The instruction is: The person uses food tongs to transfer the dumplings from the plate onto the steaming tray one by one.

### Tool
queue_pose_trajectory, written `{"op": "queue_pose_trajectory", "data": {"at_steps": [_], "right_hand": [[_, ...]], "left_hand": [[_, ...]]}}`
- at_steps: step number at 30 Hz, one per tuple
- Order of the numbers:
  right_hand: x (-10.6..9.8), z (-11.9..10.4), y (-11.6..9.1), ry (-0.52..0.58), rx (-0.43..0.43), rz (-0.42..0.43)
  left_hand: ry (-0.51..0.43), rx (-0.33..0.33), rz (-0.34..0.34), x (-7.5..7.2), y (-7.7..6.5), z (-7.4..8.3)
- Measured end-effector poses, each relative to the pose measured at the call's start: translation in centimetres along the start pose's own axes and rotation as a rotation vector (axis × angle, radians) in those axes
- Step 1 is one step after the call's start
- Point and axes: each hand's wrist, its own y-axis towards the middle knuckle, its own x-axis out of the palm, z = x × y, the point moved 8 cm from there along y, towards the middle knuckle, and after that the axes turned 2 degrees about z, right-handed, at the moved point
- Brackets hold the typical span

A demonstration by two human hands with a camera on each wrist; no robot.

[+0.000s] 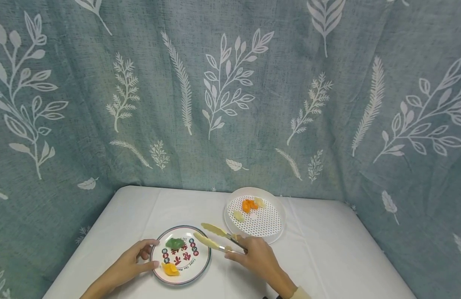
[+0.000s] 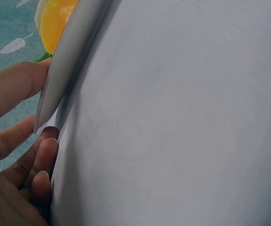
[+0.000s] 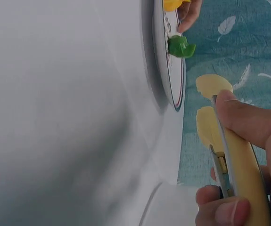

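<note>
My left hand [image 1: 135, 261] grips the left rim of a white plate [image 1: 194, 270] with printed red characters and a dark-edged rim. In the left wrist view, the thumb and fingers lie around the plate's edge. On the plate are a green piece [image 1: 175, 243] like bell pepper and a yellow piece [image 1: 170, 269]. My right hand [image 1: 257, 258] holds kitchen tongs [image 3: 243, 174] with yellow tips and metal arms. The tips are spread over the plate's right edge, with nothing between them.
A round white perforated tray [image 1: 266, 220] stands at the back right of the white-covered table [image 1: 320, 253]. On it lie orange pieces [image 1: 248, 205] and pale yellowish pieces [image 1: 238, 215]. A patterned teal curtain [image 1: 253, 145] hangs behind and at both sides.
</note>
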Motion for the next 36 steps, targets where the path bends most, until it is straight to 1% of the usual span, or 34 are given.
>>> {"op": "queue_pose_trajectory", "data": {"at_steps": [7,10,17,24,29,36], "right_hand": [[1.3,-1.3,0.0,-0.006,-0.025,-0.031],[1.9,-1.8,0.0,0.005,-0.02,-0.057],[3.2,-2.7,0.1,0.004,0.0,-0.099],[4.4,-3.1,0.2,0.018,0.004,-0.134],[5.2,-3.3,0.3,0.014,0.013,-0.155],[5.7,-3.7,0.4,-0.005,0.002,-0.154]], "left_hand": [[-0.012,0.004,-0.007,0.0,-0.1,0.1],[-0.003,0.01,-0.008,0.0,-0.1,0.1],[-0.015,-0.002,-0.016,-0.1,-0.1,0.0],[0.008,-0.022,-0.01,-0.1,-0.1,0.1],[0.01,-0.021,-0.009,0.0,-0.1,0.0],[-0.003,-0.022,-0.011,0.0,-0.1,0.1]]}}
